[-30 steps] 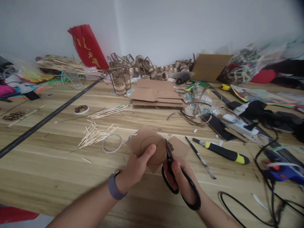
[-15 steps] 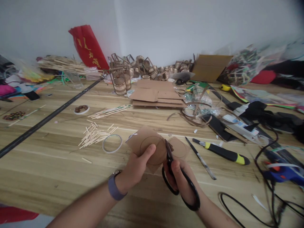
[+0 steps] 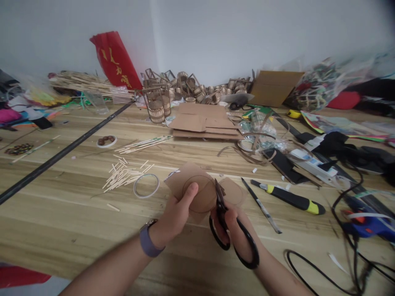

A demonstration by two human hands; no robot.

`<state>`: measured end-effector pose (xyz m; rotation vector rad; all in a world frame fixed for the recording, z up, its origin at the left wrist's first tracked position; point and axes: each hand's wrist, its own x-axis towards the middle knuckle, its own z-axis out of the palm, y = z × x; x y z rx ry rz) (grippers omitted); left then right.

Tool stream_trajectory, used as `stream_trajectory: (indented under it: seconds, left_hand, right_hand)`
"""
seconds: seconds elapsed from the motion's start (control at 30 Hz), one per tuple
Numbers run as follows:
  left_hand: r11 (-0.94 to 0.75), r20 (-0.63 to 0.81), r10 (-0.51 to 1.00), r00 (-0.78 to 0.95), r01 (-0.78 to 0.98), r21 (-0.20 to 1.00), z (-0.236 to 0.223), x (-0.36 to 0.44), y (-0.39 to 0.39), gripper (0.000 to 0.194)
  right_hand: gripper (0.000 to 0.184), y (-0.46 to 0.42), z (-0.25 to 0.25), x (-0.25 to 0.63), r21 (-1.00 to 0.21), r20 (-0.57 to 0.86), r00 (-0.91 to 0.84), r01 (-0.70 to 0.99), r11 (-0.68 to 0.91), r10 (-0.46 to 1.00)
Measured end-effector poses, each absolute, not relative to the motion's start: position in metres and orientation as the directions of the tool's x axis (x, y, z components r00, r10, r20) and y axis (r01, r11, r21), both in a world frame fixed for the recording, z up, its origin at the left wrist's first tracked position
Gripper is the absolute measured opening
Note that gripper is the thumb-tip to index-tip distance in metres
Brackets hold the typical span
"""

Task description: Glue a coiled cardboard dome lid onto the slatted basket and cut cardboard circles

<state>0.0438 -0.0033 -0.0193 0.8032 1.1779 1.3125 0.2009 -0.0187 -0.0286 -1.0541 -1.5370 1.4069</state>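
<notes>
A piece of brown cardboard (image 3: 200, 193) with a circle drawn on it is pinched in my left hand (image 3: 174, 213), thumb on top and the other fingers hidden beneath. My right hand (image 3: 237, 230) grips black-handled scissors (image 3: 220, 201), with fingers through the loops. The blades are at the cardboard's right edge, close to the drawn line. Just beyond them a second cardboard piece (image 3: 232, 190), also marked with a curve, lies on the table. Left of my left hand are a white ring (image 3: 146, 186) and a pile of short sticks (image 3: 123, 174).
On the right lie a utility knife (image 3: 290, 199), a dark pencil-like strip (image 3: 261, 205), a blue glue gun (image 3: 367, 222) and a looping black cable. Stacked cardboard (image 3: 203, 123) and small woven baskets (image 3: 156, 111) stand behind. A black bar (image 3: 68, 150) crosses the left side.
The scissor handles have spread slightly, and my right hand has shifted a little. My left thumb has moved slightly left and up on the cardboard.
</notes>
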Motion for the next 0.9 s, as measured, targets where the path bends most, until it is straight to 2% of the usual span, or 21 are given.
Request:
stream_trajectory:
  seconds: [0.27, 0.9]
  left_hand:
    - [0.141, -0.160, 0.984, -0.077, -0.213, 0.967, -0.0194, 0.0442, -0.0058, 0.052]
    - [0.152, -0.173, 0.982, -0.072, -0.229, 0.961, -0.0238, 0.0445, -0.0053, 0.053]
  right_hand:
    - [0.073, -0.0166, -0.0225, 0.2033, -0.990, 0.056, -0.367, 0.103, 0.100, 0.928]
    - [0.074, -0.0172, -0.0261, 0.2029, -0.992, 0.045, -0.337, 0.094, 0.082, 0.941]
